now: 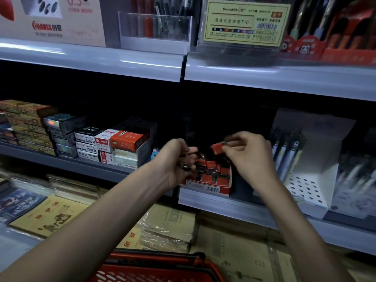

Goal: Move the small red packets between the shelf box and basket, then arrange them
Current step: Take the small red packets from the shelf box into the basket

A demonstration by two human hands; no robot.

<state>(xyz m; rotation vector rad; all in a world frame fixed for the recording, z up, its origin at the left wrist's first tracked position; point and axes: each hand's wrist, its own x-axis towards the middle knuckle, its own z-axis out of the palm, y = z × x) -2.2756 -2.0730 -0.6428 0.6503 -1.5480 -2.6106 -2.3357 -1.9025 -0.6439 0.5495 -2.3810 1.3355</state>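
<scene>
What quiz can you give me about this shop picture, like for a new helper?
1. Pick one: what does the right hand pinch? A) a pen B) a small red packet C) a book
2. True or false: the red basket sits on the top shelf.
3. Fill in: of the three levels, the shelf box stands on the ____ shelf.

Key: 1 B. 2 False. 3 middle.

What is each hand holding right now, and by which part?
The right hand pinches a red packet by its right end. The left hand grips several small packets; where is unclear.
</scene>
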